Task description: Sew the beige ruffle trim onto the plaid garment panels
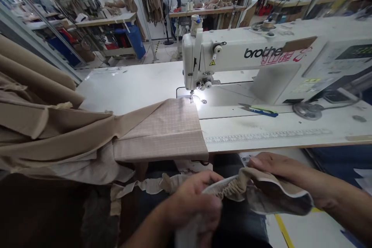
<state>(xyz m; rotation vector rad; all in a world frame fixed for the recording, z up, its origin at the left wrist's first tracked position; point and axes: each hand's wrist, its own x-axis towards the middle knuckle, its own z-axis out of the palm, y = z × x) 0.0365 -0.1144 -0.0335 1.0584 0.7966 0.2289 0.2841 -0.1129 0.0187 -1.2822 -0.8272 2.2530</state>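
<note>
Below the table's front edge, my left hand (197, 201) is closed on a gathered, elastic-edged strip of beige fabric (232, 188). My right hand (276, 166) grips the same piece further right, thumb on top, where it widens into a flap with a white edge. The strip trails off to the left over my lap. On the table a beige checked garment panel (168, 131) lies with its far corner under the presser foot of the white sewing machine (232, 58).
A pile of tan cloth (37, 124) hangs off the table's left side. Blue-handled thread snips (258, 110) lie right of the needle, near a printed ruler (261, 136) on the table edge. Other people sit at machines at the back of the workshop.
</note>
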